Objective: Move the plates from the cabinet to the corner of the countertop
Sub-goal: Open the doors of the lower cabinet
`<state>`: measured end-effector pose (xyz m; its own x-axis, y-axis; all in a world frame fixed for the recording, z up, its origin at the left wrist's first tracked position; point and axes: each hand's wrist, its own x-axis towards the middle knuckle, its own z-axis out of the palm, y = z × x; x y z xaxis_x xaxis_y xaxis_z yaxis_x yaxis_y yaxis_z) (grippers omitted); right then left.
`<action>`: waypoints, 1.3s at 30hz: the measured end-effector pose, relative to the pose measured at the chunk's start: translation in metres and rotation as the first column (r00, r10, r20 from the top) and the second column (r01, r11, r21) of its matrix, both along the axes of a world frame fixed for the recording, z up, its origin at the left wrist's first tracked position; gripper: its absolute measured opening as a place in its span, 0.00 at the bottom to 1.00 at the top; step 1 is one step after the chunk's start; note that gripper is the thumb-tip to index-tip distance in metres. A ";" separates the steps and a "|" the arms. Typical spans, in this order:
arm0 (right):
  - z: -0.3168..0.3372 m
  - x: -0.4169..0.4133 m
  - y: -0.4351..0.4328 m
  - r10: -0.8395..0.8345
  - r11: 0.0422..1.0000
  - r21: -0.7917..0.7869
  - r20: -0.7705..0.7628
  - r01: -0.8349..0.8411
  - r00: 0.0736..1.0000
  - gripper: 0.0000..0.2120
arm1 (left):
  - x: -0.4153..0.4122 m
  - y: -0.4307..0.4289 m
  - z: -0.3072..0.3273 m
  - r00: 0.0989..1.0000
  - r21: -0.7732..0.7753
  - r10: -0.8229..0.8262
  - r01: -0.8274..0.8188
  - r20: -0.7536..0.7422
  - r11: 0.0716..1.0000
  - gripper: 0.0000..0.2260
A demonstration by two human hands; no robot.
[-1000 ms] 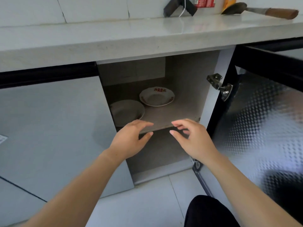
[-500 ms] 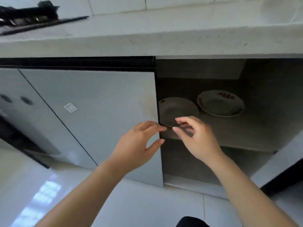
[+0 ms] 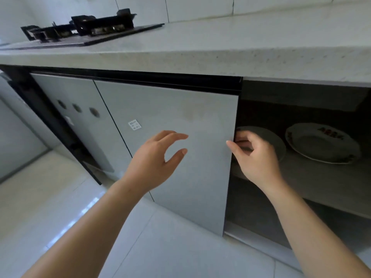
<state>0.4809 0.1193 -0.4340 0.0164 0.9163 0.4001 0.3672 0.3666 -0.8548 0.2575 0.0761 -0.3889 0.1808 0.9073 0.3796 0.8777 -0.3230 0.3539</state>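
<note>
Two plates sit on the upper shelf of the open cabinet. The plain white plate is at the left, partly behind the door edge. A white plate with red markings lies to its right. My right hand reaches into the cabinet, its fingers and thumb curled on the plain plate's near left rim. My left hand hovers in front of the closed cabinet door, fingers spread, holding nothing. The pale countertop runs above.
A black gas stove stands on the countertop at the far left. More closed doors, one with round holes, continue to the left. A lower cabinet compartment is dark. Glossy floor tiles lie below.
The view has swung left and nearer. My right hand has gone further in and closed on the plain plate's rim. My left hand has drifted left, away from the cabinet opening.
</note>
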 end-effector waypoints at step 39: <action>-0.005 -0.092 -0.144 -0.081 0.997 -0.008 -0.055 0.081 0.995 0.05 | -0.044 -0.064 0.076 0.993 0.208 -0.112 0.100 0.048 0.973 0.19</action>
